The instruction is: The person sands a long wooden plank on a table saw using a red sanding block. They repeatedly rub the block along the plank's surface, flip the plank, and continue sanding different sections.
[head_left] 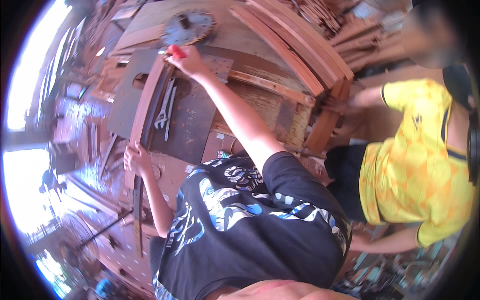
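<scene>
"While the left hand [136, 159] is gripping the near end of a long reddish-brown wooden strip [148, 100], fingers bent over it, what is the right hand [188, 61] doing?"

"Its fingers are clasping a bright red handle [176, 51] at the strip's far end; the tip is showing too small to tell."

"And where is the strip lying?"

"It is running across a dark flat metal plate [192, 135], nearer the left edge, and its near end is jutting past the plate's near edge."

"What is sharing that plate?"

"A silvery adjustable wrench [161, 119] and a narrow silvery metal bar [170, 115] are lying side by side, just right of the strip. Beyond the far edge, a grey toothed circular saw blade [197, 32] is showing above a brown wooden worktop [232, 32]."

"And the room?"

"Long reddish-brown boards [300, 42] are lying together toward the worktop's right edge, with loose timber pieces [372, 37] heaped behind them. At the right, a yellow-shirted co-worker [412, 165] is reaching one hand [336, 104] toward the boards' near end; I cannot tell whether it is touching. Along the left, bright openings [27, 90] are glaring white."
</scene>
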Demonstrator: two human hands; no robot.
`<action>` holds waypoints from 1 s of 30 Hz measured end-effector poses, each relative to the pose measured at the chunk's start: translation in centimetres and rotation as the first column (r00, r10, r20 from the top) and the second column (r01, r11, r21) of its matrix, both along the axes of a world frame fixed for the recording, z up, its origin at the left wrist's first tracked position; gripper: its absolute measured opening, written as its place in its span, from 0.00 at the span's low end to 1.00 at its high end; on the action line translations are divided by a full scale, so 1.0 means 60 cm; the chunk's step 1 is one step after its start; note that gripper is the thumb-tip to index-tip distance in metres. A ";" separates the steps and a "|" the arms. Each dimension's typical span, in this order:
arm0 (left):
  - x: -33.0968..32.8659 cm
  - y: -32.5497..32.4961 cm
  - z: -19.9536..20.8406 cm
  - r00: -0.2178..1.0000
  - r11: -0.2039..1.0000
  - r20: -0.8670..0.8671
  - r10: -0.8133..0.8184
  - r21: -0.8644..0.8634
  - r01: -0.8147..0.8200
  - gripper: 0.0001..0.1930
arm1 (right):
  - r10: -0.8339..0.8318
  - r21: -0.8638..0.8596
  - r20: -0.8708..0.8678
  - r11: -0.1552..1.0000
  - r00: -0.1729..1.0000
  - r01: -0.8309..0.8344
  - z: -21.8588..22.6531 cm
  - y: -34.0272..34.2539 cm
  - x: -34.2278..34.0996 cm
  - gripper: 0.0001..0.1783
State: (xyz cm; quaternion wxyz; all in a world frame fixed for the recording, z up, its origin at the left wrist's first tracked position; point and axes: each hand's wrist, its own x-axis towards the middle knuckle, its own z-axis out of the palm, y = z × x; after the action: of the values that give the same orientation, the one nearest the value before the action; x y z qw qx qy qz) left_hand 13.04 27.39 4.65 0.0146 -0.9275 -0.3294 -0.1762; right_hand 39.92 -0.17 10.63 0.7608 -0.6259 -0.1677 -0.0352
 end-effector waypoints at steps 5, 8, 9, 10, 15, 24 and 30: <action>-0.013 0.008 -0.004 0.998 0.998 -0.025 -0.064 0.006 0.064 0.33 | -0.020 0.012 -0.105 1.000 0.994 0.021 0.046 -0.027 -0.031 0.10; -0.021 0.010 -0.005 0.997 0.997 -0.031 -0.076 0.001 0.076 0.34 | 0.009 -0.031 -0.122 0.999 0.992 -0.012 0.042 -0.031 -0.024 0.10; -0.027 0.006 -0.004 0.997 0.998 -0.039 -0.066 -0.005 0.066 0.34 | 0.014 0.005 -0.138 1.000 0.990 -0.013 0.039 -0.033 -0.024 0.10; -0.030 0.004 -0.003 0.996 0.997 -0.054 -0.074 -0.004 0.074 0.36 | 0.020 0.040 -0.152 0.999 0.988 -0.014 0.035 -0.036 -0.025 0.10; -0.045 -0.008 -0.001 0.993 0.994 -0.055 -0.107 0.002 0.107 0.36 | 0.030 0.147 -0.120 0.989 0.992 -0.012 0.032 -0.044 -0.027 0.11; -0.060 -0.036 0.011 0.993 0.994 -0.052 -0.107 -0.023 0.106 0.37 | -0.024 -0.077 -0.202 0.997 0.979 0.008 0.074 -0.104 -0.091 0.15; -0.065 -0.030 0.006 0.992 0.996 -0.083 -0.093 -0.027 0.091 0.37 | -0.160 -0.128 -0.216 0.983 0.963 0.134 0.049 -0.102 -0.122 0.17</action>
State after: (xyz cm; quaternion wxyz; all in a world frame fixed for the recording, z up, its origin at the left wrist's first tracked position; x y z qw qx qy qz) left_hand 9.12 25.60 5.02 0.0098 -0.9483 -0.2876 -0.1336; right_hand 32.60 -6.27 13.57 0.7338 -0.6784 -0.0351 -0.0109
